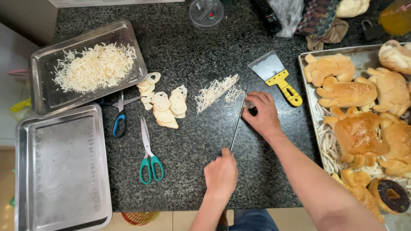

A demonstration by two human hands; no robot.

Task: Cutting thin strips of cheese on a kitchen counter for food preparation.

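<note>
My left hand (221,172) grips the handle of a long thin knife (238,124) whose blade runs up the dark granite counter (192,47). At the blade's far end my right hand (262,114) rests on the counter, fingertips on a small pale piece against the blade. A pile of thin pale strips (215,92) lies just left of the knife tip. Round pale slices (166,106) sit in overlapping stacks further left.
Steel tray of shreds (45,96) at upper left, an empty steel tray (62,167) below it. Blue scissors (119,117) and teal scissors (148,156) lie between. Yellow-handled scraper (277,75) above my right hand. Tray of baked buns (310,70) and a chocolate doughnut (391,194) at right.
</note>
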